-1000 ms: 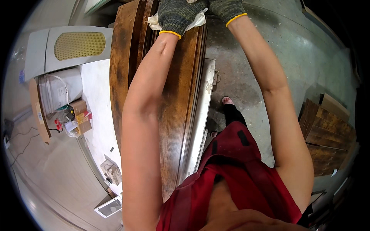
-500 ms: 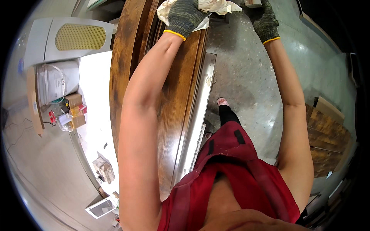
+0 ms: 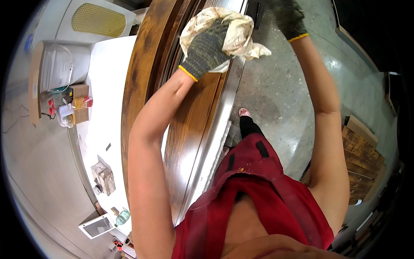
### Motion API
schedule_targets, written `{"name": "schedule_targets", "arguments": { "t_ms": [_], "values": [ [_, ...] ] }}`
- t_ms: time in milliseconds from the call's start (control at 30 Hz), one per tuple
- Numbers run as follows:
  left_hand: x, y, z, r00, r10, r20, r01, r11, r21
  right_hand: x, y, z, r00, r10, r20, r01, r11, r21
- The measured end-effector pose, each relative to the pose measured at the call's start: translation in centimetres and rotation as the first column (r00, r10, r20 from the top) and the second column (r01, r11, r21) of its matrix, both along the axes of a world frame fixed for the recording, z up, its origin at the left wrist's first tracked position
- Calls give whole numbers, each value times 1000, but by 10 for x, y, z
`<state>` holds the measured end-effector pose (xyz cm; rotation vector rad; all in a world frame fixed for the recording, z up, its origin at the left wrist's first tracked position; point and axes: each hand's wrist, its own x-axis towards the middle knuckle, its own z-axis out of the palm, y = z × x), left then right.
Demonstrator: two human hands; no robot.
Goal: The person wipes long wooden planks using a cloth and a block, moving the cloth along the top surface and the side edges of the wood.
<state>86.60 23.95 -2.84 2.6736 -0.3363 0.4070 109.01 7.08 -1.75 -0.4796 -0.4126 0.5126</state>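
Note:
My left hand (image 3: 208,48), in a dark knitted glove with a yellow cuff, grips a bunched cream cloth (image 3: 239,31) with brown stains. The cloth lies over the far part of a long, glossy brown wooden panel (image 3: 183,142), and a loose end hangs past its right edge. Off to the right, over the floor, my right hand (image 3: 288,19) wears a matching glove. Motion smears its fingers at the top rim, so whether it holds anything does not show.
Left of the panel runs a white tabletop (image 3: 110,56). A clear bucket (image 3: 64,64), small bottles (image 3: 67,111), a stained box (image 3: 103,178) and a greenish bottle (image 3: 122,218) stand there. Brown boards (image 3: 362,157) lie at the right above the grey concrete floor (image 3: 276,86).
My left hand and the cloth have come nearer along the panel. The right hand has shifted slightly up and left; the pale block beside it earlier is out of view.

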Motion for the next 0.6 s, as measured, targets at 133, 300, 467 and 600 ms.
{"name": "schedule_targets", "arguments": {
  "t_ms": [133,300,467,600],
  "values": [
    [-68,-20,13,994,-9,108,19,995,-100,-54,63,8,998,-64,-15,57,956,-289],
    [-178,-48,35,1000,16,0,-16,952,-305,-94,112,-14,869,-170,465,421,748,-514],
    [-333,-90,37,970,229,-85,-244,933,-264,-105,106,1,836,-150,527,428,780,-456],
    [-457,-138,37,741,660,-126,-671,720,-179,-107,101,-4,749,-158,643,541,707,-456]
  ]
}}
